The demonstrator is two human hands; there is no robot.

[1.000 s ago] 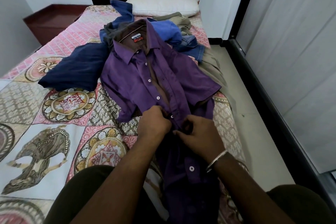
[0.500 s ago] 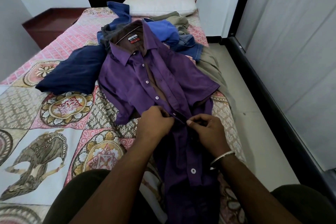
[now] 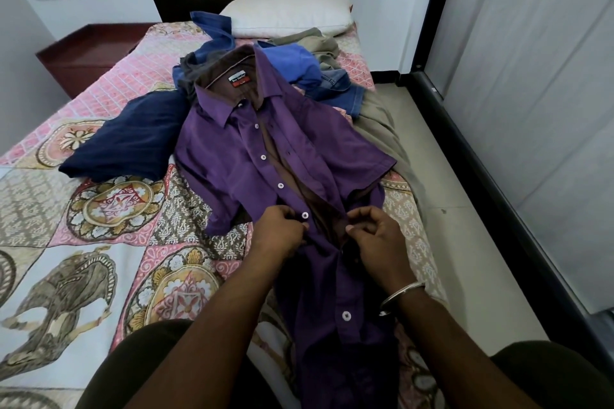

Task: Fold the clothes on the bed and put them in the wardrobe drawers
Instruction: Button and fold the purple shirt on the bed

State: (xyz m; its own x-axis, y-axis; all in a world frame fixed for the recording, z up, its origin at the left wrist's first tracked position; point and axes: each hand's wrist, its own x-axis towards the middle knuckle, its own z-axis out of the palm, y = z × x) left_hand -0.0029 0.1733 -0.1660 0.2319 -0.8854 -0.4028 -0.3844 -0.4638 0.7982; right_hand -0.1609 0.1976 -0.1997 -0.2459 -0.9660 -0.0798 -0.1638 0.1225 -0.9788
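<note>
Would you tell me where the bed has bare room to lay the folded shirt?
The quilt lies bare left of the purple shirt, in front of the navy garment. Toward the pillow, the heap of clothes crowds it.

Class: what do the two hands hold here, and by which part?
The purple shirt: left hand pinches the button edge, right hand the buttonhole edge.

Clothes [image 3: 252,156] on patterned bed [image 3: 66,276]
</note>
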